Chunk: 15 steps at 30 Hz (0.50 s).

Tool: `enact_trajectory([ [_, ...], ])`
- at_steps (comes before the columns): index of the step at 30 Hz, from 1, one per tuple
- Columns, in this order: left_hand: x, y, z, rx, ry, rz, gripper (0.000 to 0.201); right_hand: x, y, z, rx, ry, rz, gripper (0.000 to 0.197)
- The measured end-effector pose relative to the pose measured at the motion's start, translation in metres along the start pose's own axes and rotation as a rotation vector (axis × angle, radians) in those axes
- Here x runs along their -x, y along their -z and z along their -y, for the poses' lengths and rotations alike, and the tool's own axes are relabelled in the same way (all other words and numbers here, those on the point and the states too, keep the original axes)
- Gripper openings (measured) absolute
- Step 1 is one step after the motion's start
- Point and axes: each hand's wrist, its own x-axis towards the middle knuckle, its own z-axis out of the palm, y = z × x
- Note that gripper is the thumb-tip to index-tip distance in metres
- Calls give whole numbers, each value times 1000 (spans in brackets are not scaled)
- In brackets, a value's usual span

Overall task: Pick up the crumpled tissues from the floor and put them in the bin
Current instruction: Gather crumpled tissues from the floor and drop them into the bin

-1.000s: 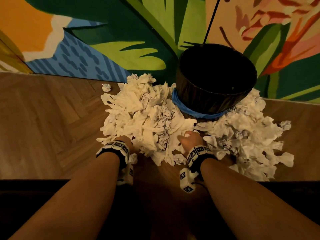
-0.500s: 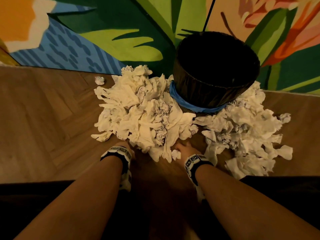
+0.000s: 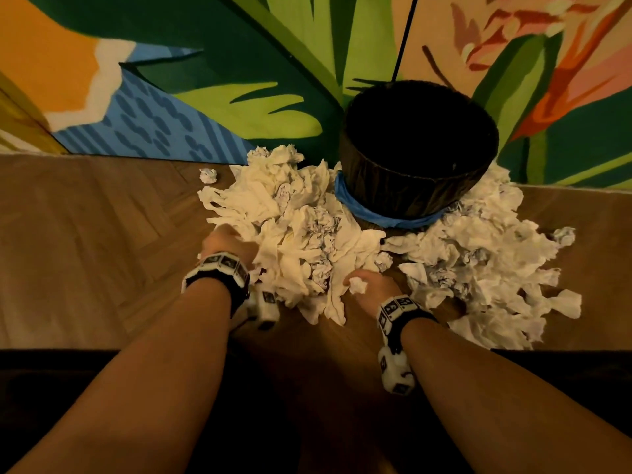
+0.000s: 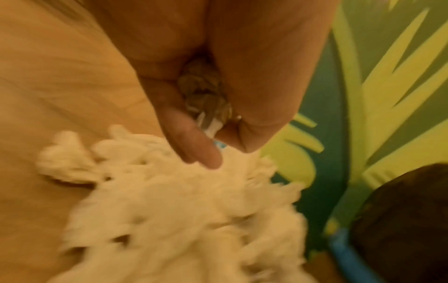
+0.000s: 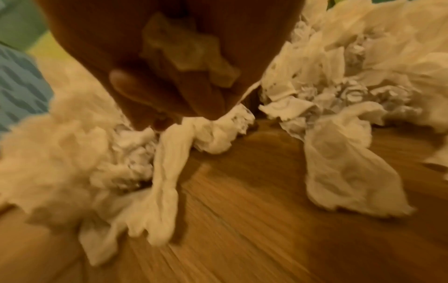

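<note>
A big heap of crumpled white tissues [image 3: 301, 234] lies on the wooden floor around a black bin [image 3: 417, 155] with a blue band at its base. My left hand [image 3: 225, 242] is at the heap's left edge; the left wrist view shows its fingers [image 4: 194, 149] curled round a crumpled tissue wad [image 4: 206, 97]. My right hand [image 3: 367, 285] sits at the heap's near edge, its fingers [image 5: 135, 90] curled round crumpled tissue [image 5: 186, 51], with a small tissue ball [image 3: 357, 284] showing by the thumb. More tissues [image 3: 485, 261] spread right of the bin.
A painted wall [image 3: 239, 63] with leaf shapes rises directly behind the bin. Single tissue balls lie apart at the back left [image 3: 208, 175] and far right [image 3: 564, 236]. Bare herringbone floor [image 3: 85, 241] stretches to the left. A dark edge [image 3: 51, 371] crosses the near foreground.
My left hand has moved forward along the heap's left side. My right hand stays at the near edge, now with a tissue ball showing at its thumb.
</note>
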Motion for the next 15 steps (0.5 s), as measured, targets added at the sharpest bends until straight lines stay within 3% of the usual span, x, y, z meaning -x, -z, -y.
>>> enact_trajectory([
  [2, 12, 5, -39, 225, -66, -48, 5, 4, 15, 18, -21, 75, -35, 16],
  [6, 40, 5, -120, 261, -471, -227, 12, 20, 63, 63, -117, 277, -185, 23],
  [8, 52, 3, -157, 342, -601, -213, 5, 31, 92, 86, -253, 395, -344, 21],
  [12, 86, -15, -229, 493, -772, -143, 22, 51, 167, 112, -533, 615, -549, 14],
  [15, 102, -34, -261, 386, -827, -63, 21, 46, 215, 116, -690, 547, -583, 20],
])
